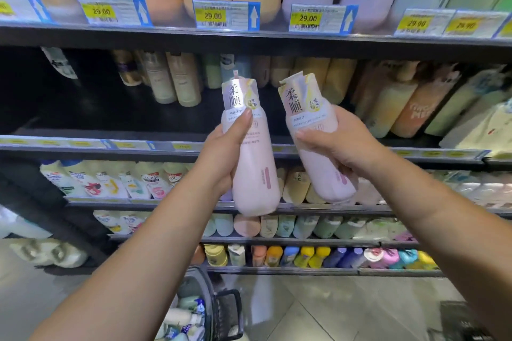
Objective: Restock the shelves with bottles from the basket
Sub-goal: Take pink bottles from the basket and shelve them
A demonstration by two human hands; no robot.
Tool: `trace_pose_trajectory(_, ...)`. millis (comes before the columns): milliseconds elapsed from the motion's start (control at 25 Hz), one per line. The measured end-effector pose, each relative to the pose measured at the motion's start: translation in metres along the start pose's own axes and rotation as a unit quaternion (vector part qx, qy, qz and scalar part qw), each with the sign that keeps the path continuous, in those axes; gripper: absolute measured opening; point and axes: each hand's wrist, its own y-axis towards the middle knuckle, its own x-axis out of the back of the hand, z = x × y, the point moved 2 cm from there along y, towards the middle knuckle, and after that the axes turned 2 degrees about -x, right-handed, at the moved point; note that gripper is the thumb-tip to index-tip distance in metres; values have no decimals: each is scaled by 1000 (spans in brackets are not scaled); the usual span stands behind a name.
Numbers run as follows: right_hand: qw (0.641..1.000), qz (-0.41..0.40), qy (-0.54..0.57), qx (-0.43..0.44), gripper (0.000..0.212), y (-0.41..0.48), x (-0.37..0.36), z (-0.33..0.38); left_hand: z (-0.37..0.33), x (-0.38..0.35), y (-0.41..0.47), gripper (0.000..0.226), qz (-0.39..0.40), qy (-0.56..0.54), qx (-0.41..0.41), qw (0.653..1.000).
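Status: restocking is part done, by my judgement. The second shelf [83, 144] has a dark unfilled stretch at 9 o'clock of the view, with stock standing only from its middle towards 3 o'clock. The basket [209, 291] sits on the floor at 6 o'clock, and several pale bottles are visible inside it, so more trips are needed. Neither bottle in hand has been shelved yet.

Pose: both my forearms reach up from the lower corners and converge in front of that shelf.

My left hand [221, 155] is clamped round the left pink bottle [257, 183]. The thumb is pressed up its front label and the fingers are wrapped behind. The bottle is near upright, cap at 12 o'clock.

Just beside it, at 3 o'clock and not touching, is the right pink bottle [321, 169]. My right hand [338, 147] grips it from its right side, thumb across the front. This bottle is tilted, cap towards 11 o'clock.

Both bottles are in the air in front of the shelf edge and rest on nothing.
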Motion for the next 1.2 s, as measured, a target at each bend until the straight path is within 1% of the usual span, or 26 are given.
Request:
trace_pose_trajectory(80, 993, -19, -110, 29, 60, 21, 8, 4, -5, -1, 21, 34, -6, 3, 4, 1000)
trace_pose_trajectory(120, 982, -25, -181, 47, 65, 30, 9, 6, -6, 0, 29, 33, -9, 3, 2, 1000)
trace_pose_trajectory(240, 924, -2, -361, 123, 67, 49, 5, 15, -6, 4, 48, 33, -21, -6, -17, 1000)
trace_pose_trajectory(280, 906, -3, -395, 154, 67, 55, 3, 16, -5, 6, 53, 34, -28, -11, -21, 999)
trace_pose_trajectory(320, 895, -10, -409, 179, 67, 61, 2, 15, -5, 8, 56, 36, -37, -16, -24, 999)
trace_pose_trajectory(360, 895, -18, -403, 193, 67, 67, 2, 13, -5, 9, 60, 37, -45, -21, -26, 998)
trace_pose_trajectory(440, 914, -29, -357, 189, 70, 80, -1, 3, -5, 10, 66, 36, -71, -26, -31, 997)
trace_pose_trajectory(560, 944, -47, -301, 125, 71, 97, -6, -10, -6, 11, 68, 32, -100, -26, -38, 994)
trace_pose_trajectory(680, 962, -57, -258, 60, 55, 112, -13, -20, -7, 13, 69, 32, -122, -19, -45, 991)
trace_pose_trajectory(720, 971, -64, -228, 35, 51, 116, -17, -25, -7, 14, 69, 33, -136, -18, -45, 990)
trace_pose_trajectory(760, 980, -71, -185, 5, 52, 119, -23, -31, -7, 15, 69, 34, -149, -20, -42, 988)
trace_pose_trajectory(840, 993, -94, -62, -45, 54, 123, -33, -41, -8, 16, 70, 37, -166, -26, -36, 985)
trace_pose_trajectory(880, 992, -107, -11, -64, 52, 124, -36, -43, -8, 16, 70, 39, -173, -26, -35, 984)
trace_pose_trajectory(960, 986, -114, 39, -113, 44, 127, -38, -46, -7, 15, 71, 39, -182, -26, -32, 982)
trace_pose_trajectory(1000, 984, -104, 50, -135, 42, 129, -36, -50, -6, 15, 72, 38, -184, -27, -32, 982)
trace_pose_trajectory(1080, 986, -68, 45, -147, 45, 131, -31, -62, -3, 14, 74, 37, -186, -24, -31, 982)
trace_pose_trajectory(1120, 990, -35, 4, -136, 51, 130, -29, -66, -2, 14, 75, 38, -188, -22, -30, 981)
trace_pose_trajectory(1160, 990, 6, -61, -124, 61, 129, -27, -71, -1, 14, 76, 39, -192, -22, -29, 981)
trace_pose_trajectory(1200, 985, 38, -121, -117, 66, 128, -27, -73, 0, 15, 78, 39, -198, -24, -26, 980)
